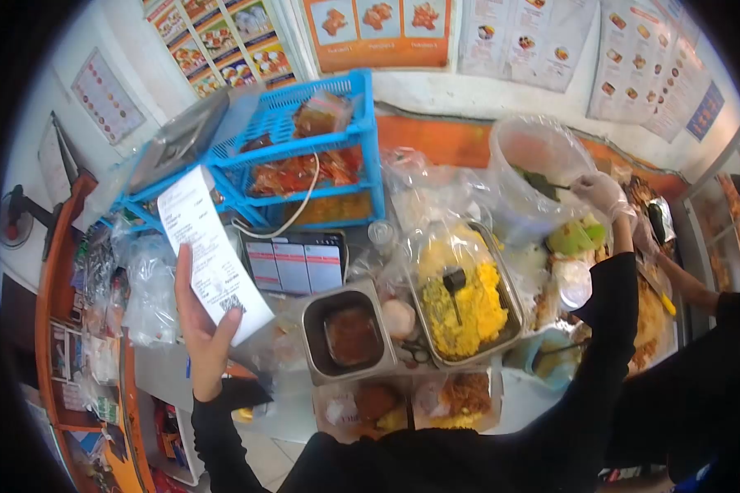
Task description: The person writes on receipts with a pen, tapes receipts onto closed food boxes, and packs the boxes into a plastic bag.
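Note:
My left hand [201,324] is closed on a long white printed receipt [214,255], with the thumb over its lower end near a QR code. On the right, my right hand [600,195], in a clear glove, pinches a thin dark piece at the rim of a large bucket [518,148] lined with clear plastic. Dark green leaves [538,182] lie inside the bucket. Whether the pinched piece is a stem or a handle, I cannot tell. Below that hand is a light green vegetable [577,237] in plastic.
Yellow rice [469,304] with a black scoop [455,287] fills a metal tray. Left of it stand a metal container of red sauce [353,335] and a tablet [296,263]. Two filled food boxes [456,398] sit in front. Blue racks [362,107] rise behind. Another person's arm [686,279] works at right.

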Action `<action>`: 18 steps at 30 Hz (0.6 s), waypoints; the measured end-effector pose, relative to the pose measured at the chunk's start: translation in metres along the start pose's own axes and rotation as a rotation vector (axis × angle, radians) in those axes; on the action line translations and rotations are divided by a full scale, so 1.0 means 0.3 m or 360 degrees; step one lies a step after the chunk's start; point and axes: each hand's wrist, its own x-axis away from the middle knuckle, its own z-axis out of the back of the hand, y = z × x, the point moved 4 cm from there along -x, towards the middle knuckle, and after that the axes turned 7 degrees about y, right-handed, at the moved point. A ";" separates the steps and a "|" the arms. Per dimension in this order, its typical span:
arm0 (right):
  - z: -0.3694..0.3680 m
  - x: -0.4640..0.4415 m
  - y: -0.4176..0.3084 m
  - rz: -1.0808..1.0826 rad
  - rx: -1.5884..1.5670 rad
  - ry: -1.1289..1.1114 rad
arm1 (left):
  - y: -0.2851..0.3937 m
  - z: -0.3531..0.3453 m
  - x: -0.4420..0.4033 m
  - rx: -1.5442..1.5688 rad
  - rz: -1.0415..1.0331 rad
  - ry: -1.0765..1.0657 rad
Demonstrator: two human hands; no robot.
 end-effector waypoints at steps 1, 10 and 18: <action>0.021 0.031 0.020 -0.0003 -0.0102 0.0150 | 0.002 -0.011 0.006 0.0004 0.0024 -0.0014; -0.049 0.300 0.042 -0.0697 -0.0435 0.0707 | 0.011 0.010 0.095 0.0359 0.0140 -0.0172; -0.070 0.291 0.032 -0.0709 -0.0057 0.0689 | 0.008 0.104 0.231 0.0583 0.0270 -0.0141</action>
